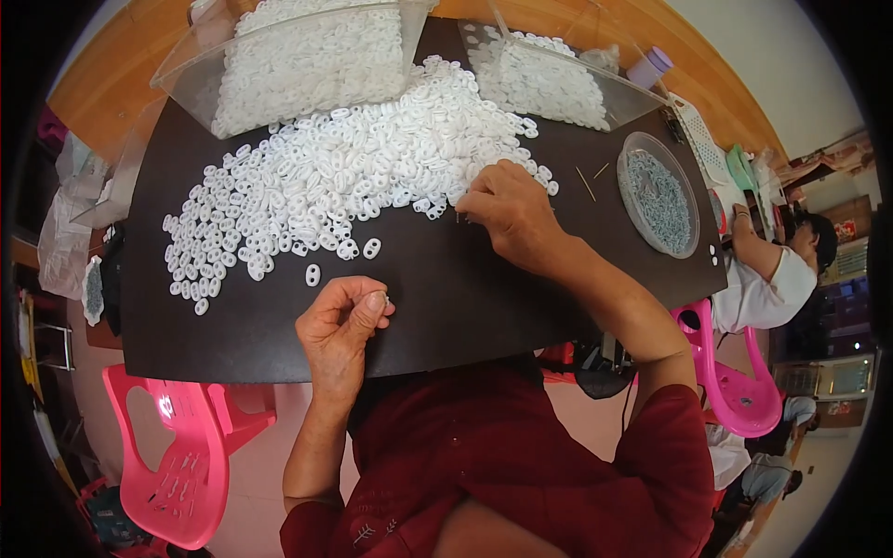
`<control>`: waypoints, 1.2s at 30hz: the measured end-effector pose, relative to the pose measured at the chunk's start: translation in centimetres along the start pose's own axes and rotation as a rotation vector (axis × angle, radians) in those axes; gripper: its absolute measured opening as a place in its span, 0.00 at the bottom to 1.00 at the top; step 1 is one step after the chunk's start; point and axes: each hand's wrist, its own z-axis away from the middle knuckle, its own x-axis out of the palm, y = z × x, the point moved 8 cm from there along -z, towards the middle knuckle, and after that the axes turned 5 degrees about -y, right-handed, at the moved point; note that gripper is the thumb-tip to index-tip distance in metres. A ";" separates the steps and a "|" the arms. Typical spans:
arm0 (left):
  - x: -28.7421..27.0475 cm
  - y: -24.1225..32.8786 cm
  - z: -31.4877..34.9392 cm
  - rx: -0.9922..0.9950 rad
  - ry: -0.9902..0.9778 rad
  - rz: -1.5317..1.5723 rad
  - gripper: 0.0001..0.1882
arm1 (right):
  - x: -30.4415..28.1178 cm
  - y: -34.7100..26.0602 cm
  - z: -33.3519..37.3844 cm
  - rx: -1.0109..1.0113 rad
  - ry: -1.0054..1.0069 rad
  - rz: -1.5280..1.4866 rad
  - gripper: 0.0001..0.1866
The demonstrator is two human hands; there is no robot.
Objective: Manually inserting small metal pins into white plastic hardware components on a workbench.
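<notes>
Near table edge (251, 376), left hand (344, 324), right hand (512, 212) at white pile (372, 167) edge, open room between, both grips pinched, contents unclear

On the table (446, 307) stood two bins (186, 93) (634, 106), one dish (674, 254), two sticks (585, 183) (602, 170) and one heap of white pieces (372, 153), too many to count. Two hands (339, 324) (510, 209) were over the table, and two chairs (221, 446) (744, 395) stood beside it.

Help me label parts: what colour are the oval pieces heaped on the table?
The oval pieces are white; the head view shows it best.
</notes>
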 end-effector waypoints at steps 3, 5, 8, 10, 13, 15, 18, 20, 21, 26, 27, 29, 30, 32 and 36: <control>0.0 -0.2 -0.1 -0.009 0.001 0.003 0.08 | 0.4 0.2 0.3 0.002 -0.019 -0.009 0.08; 0.0 -0.2 -0.1 -0.015 0.002 -0.002 0.08 | 0.9 0.2 0.2 -0.010 -0.014 -0.023 0.08; 0.0 -0.1 -0.1 -0.011 0.015 -0.002 0.08 | 1.6 0.0 -0.2 -0.048 -0.034 -0.029 0.07; -0.1 -0.1 -0.1 -0.014 0.016 0.004 0.08 | 1.9 -0.5 -0.3 -0.101 -0.060 0.115 0.07; -0.3 -0.1 0.0 -0.022 0.034 -0.004 0.08 | 2.0 -2.0 -0.6 -0.142 -0.083 0.221 0.09; -0.3 -0.1 0.0 -0.024 0.042 0.001 0.08 | 1.7 -2.7 -0.2 -0.159 -0.044 0.226 0.09; -0.1 -0.4 -0.2 -0.052 0.053 0.073 0.08 | 1.1 -3.8 0.0 -0.127 0.040 0.112 0.08; 0.4 -0.6 -0.6 -0.069 0.035 0.188 0.07 | 0.4 -4.3 -0.4 -0.080 0.084 -0.011 0.07; 0.4 -0.6 -0.7 -0.070 0.042 0.181 0.07 | 0.2 -4.3 -0.7 -0.031 0.075 -0.159 0.07; 0.9 -0.5 -0.8 -0.078 0.023 0.235 0.06 | 0.3 -5.2 -1.3 0.083 0.052 -0.549 0.06; 1.0 -0.7 -0.7 -0.099 0.012 0.250 0.06 | 1.2 -4.8 -1.1 0.229 -0.030 -0.709 0.06; 1.1 -0.6 -0.6 -0.100 0.012 0.244 0.06 | 2.5 -4.7 -0.6 0.376 -0.114 -0.871 0.07; 1.2 -0.6 -0.5 -0.100 0.009 0.241 0.06 | 2.7 -4.7 -0.4 0.404 -0.113 -0.952 0.07; 1.2 -0.5 -0.4 -0.093 0.014 0.220 0.06 | 3.0 -4.8 -0.4 0.433 -0.112 -1.035 0.08; 1.1 -0.1 -0.3 -0.055 0.018 0.172 0.06 | 3.3 -4.9 -0.3 0.455 -0.109 -1.078 0.09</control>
